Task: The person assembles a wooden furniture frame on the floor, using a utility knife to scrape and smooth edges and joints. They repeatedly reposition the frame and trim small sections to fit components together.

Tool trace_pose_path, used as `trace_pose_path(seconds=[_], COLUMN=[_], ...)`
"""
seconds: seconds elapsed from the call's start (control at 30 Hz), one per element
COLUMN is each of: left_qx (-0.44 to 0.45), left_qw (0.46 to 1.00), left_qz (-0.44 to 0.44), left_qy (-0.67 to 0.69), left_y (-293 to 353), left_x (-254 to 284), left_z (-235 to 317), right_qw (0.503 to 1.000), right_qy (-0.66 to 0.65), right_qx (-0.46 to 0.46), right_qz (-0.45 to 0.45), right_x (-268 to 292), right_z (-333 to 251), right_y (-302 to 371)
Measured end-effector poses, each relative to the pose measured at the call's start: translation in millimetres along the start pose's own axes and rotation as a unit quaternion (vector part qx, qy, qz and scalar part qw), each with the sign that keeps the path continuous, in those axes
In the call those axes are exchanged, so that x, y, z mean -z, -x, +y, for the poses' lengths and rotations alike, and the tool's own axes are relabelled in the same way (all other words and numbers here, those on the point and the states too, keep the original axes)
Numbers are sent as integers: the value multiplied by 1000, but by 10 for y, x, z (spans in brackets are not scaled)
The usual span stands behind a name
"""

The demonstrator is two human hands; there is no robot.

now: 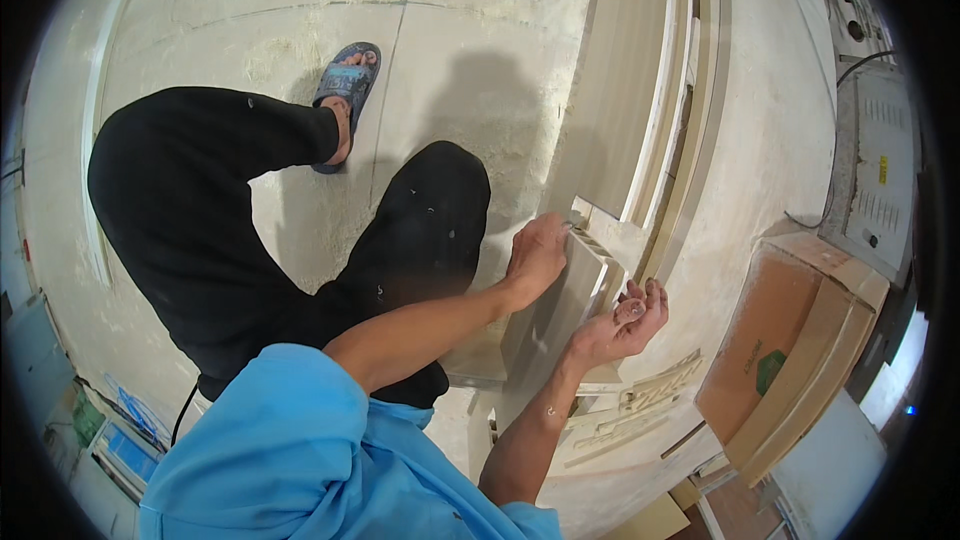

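Note:
My left hand (pixel 538 255) is closed at the far end of a short stack of grey, hollow-ended boards (pixel 572 285). A small pale thing shows at its fingertips, too small to name. My right hand (pixel 622 328) is at the right side of the same stack, palm turned up. Its dusty fingers are loosely curled and apart from the thumb, and I see nothing held in them. Just beyond the stack lies a pile of long grey and cream boards (pixel 640 80), reaching away toward the upper edge.
An open cardboard box (pixel 780 340) stands at the right, with a grey metal cabinet (pixel 878 165) behind it. Thin pale strips (pixel 640 405) lie on the floor right of my forearm. My bent knees and a sandalled foot (pixel 347 90) are on the left.

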State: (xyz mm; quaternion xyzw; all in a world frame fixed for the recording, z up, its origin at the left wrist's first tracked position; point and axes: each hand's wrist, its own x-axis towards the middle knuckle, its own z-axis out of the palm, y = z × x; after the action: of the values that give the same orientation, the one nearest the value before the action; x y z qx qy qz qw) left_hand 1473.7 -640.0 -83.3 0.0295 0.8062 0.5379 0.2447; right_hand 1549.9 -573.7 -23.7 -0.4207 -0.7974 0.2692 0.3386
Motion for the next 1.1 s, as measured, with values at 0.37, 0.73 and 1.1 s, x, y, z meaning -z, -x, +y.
trace_pose_path(seconds=[0.37,0.73,1.1], left_qx=[-89,-127,10], left_qw=[991,991,998], left_qz=[-61,-17,-52], left_qy=[76,44,-16], left_y=[232,230,-27], left_x=[223,144,-37], left_z=[280,184,-39], right_qw=[1000,999,998], right_qy=[-14,-22,-30], right_qx=[-14,0,-8], right_qz=[17,45,52], right_x=[-63,-81,-92], right_z=[-10,16,-2], right_y=[-12,-25,-26])
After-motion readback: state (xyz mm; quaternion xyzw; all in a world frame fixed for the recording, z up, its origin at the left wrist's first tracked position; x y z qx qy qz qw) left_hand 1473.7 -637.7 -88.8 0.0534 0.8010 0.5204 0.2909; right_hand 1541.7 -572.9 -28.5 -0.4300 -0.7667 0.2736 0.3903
